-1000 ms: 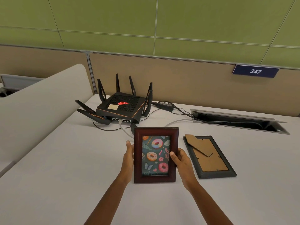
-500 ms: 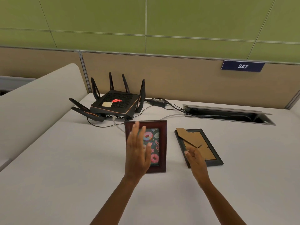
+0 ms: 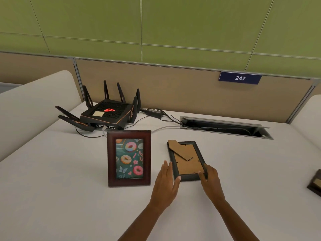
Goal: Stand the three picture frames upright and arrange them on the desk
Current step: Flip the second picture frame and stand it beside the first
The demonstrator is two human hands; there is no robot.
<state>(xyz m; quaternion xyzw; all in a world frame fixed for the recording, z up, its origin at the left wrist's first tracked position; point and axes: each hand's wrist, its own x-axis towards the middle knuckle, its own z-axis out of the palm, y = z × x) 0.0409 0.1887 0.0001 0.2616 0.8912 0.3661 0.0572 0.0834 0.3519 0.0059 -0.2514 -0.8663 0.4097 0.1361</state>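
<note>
One frame is done: the dark red frame (image 3: 128, 158) stands upright at mid-desk, picture facing the person, hands clear of it. The step in hand, by my judgement, is the black frame (image 3: 186, 160), lying face down just at 3 o'clock of the red one, its cardboard easel leg (image 3: 179, 150) swung out across the backing.

The left hand (image 3: 165, 184) is spread open, thumb touching the frame's near left corner, holding nothing. The right hand (image 3: 211, 178) has fingers laid on the near right corner; no closed hold is evident.

To do this well: lift by both near corners, keep the leg fully opened, and seat it before letting go.

A third frame (image 3: 315, 186) lies partly out of view at 3 o'clock on the desk (image 3: 60, 180).

The open cable tray (image 3: 225, 128) at 1 o'clock holds dark cables running from the router (image 3: 106, 113).
</note>
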